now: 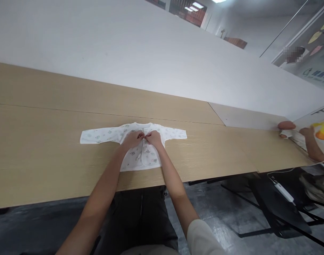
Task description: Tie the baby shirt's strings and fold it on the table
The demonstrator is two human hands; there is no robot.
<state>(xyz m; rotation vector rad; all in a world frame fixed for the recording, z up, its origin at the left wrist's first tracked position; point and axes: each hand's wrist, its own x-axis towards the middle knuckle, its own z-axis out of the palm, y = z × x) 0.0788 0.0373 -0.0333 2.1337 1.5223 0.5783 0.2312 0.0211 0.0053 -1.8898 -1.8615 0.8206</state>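
Observation:
A small white baby jacket (pixel 132 156) with a scattered print lies flat on the wooden table, its two long sleeves stretched out to the sides. Its front opening runs down the middle, and both my hands meet at the upper part of that opening. My left hand (pixel 134 139) is closed in a pinch on the front edge, knuckles up. Opposite it, my right hand (pixel 153 137) pinches the other edge, fingertips nearly touching those of the left. Whatever small fastener may be between the fingertips is hidden.
The long wooden table (pixel 45 152) runs along a white partition (pixel 111 53). At the far right, another person's arm (pixel 312 147) rests near a reddish-brown rounded object (pixel 286 125) and a white cloth. Below the table's right part stands a black chair (pixel 273 209) with a white power strip (pixel 284 193) on it.

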